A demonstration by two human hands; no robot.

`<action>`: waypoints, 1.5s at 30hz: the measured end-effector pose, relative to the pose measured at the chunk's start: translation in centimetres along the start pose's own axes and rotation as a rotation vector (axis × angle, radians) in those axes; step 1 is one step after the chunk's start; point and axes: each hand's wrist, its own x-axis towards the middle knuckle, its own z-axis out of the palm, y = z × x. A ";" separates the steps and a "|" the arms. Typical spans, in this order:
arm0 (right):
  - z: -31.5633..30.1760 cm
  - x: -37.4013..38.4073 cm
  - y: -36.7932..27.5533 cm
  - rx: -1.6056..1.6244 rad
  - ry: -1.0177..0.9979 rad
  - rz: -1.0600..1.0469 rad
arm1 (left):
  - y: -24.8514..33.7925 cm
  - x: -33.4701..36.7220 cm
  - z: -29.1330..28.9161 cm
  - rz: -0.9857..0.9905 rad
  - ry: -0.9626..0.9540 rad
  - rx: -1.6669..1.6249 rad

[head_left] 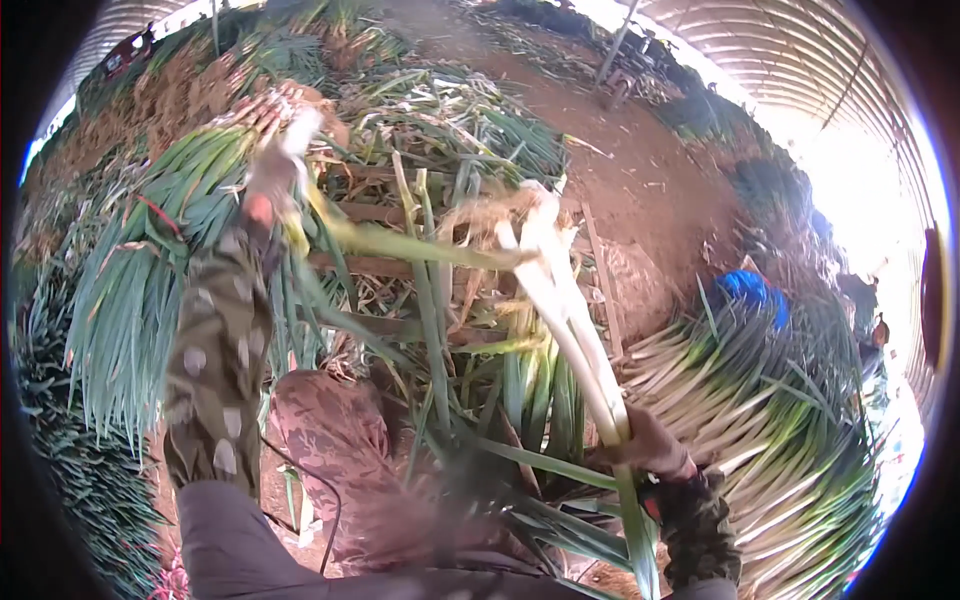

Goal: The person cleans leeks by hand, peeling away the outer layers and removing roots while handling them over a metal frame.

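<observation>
My right hand (655, 445) is closed round the stalks of two or so large green onions (572, 325). Their white shanks slant up and to the left, ending in stringy pale roots (490, 218), while the green leaves hang below my fist. Over on the left, my left hand (278, 180) is blurred by motion. A yellow-green outer leaf (410, 243) stretches from it across to the white shank, and the fingers seem closed on the leaf's end.
Trimmed green onions lie in a broad heap (720, 400) at the right, with a blue bundle (750, 292) above it. Leafy onions are piled (150, 300) at the left. Wooden slats (600, 270) and loose leaves are in front of me, and bare soil (640, 170) extends farther back.
</observation>
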 end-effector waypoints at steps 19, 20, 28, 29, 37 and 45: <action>2.3 -1.7 1.4 0.070 -0.238 0.031 | 9.0 -1.8 13.8 -0.502 0.083 -0.664; 2.3 -2.8 2.1 0.076 -0.230 0.045 | 6.9 -0.4 12.3 -0.491 0.162 -0.614; 2.1 -4.4 5.8 0.035 -0.022 0.153 | 2.9 3.9 -2.3 -0.549 0.106 -0.480; 1.9 -3.7 6.1 0.031 -0.036 0.169 | 5.7 3.1 2.5 -0.505 0.003 -0.373; 4.4 -2.9 5.5 -0.112 -0.040 -0.005 | 10.9 -5.5 20.2 -0.106 -0.260 0.475; 3.7 -8.7 7.1 -0.158 0.055 0.044 | 2.4 -0.9 4.4 0.002 -0.745 1.324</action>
